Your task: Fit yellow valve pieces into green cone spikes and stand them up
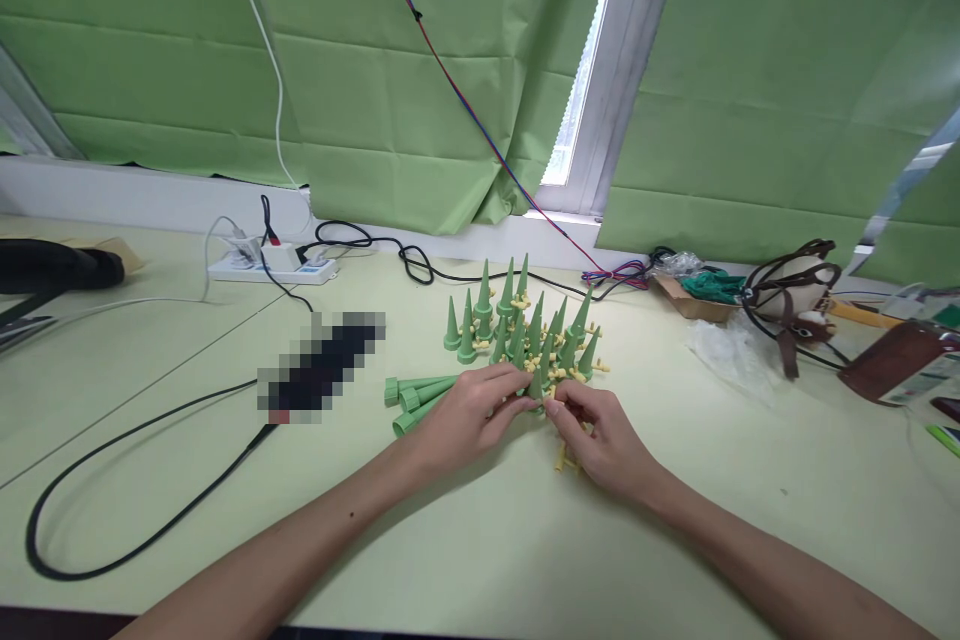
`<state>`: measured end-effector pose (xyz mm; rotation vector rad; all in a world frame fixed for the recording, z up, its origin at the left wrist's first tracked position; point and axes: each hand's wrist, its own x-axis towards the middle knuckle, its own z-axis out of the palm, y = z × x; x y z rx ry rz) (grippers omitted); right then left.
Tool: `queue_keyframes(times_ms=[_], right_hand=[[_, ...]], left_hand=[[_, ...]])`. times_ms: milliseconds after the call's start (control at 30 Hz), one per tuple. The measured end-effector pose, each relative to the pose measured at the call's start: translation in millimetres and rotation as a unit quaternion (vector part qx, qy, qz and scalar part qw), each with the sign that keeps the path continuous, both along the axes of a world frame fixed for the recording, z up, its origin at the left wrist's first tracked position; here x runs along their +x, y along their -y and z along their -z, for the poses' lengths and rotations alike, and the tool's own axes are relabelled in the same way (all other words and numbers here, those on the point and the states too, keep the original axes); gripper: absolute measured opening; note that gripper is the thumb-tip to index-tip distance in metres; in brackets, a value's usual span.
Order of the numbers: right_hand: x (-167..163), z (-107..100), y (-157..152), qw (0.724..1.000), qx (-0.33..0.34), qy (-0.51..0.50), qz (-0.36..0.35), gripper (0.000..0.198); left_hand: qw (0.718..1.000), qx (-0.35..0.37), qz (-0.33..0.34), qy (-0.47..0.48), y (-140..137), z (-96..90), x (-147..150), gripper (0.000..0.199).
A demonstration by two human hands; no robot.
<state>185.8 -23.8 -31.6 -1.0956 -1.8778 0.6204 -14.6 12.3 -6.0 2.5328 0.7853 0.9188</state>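
My left hand (476, 410) is closed around the base of a small green plastic watering spike (535, 386), its tip pointing up. Close beside it, my right hand (604, 435) pinches a small yellow valve piece (553, 394) against the spike's side; whether the two are joined I cannot tell. Behind my hands stands a cluster of upright green spikes (484, 295), several with yellow valves sticking out. Other green spikes (412, 396) lie flat to the left of my left hand. Loose yellow valves (561, 458) rest under my right hand, partly hidden by it.
A dark blurred-out object (330, 365) with a looping black cable (135, 565) lies left. Along the wall are a white power strip (319, 271) and wires. A cardboard box (694, 303), clear plastic bag (731, 355), handbag (795, 295) and brown object (889, 365) stand right.
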Motion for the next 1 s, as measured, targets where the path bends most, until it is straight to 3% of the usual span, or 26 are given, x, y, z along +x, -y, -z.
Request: queue_keyframes(times_ms=[367, 1000], right_hand=[[1.5, 3.9, -1.0, 0.996, 0.054, 0.064, 0.004, 0.032], [4.6, 6.0, -2.9, 0.989, 0.088, 0.114, -0.039, 0.031]], left_hand=[[0.998, -0.061, -0.018, 0.003, 2.2, -3.1, 2.3, 0.028], [0.992, -0.123, -0.023, -0.022, -1.3, -2.9, 3.1, 0.030]])
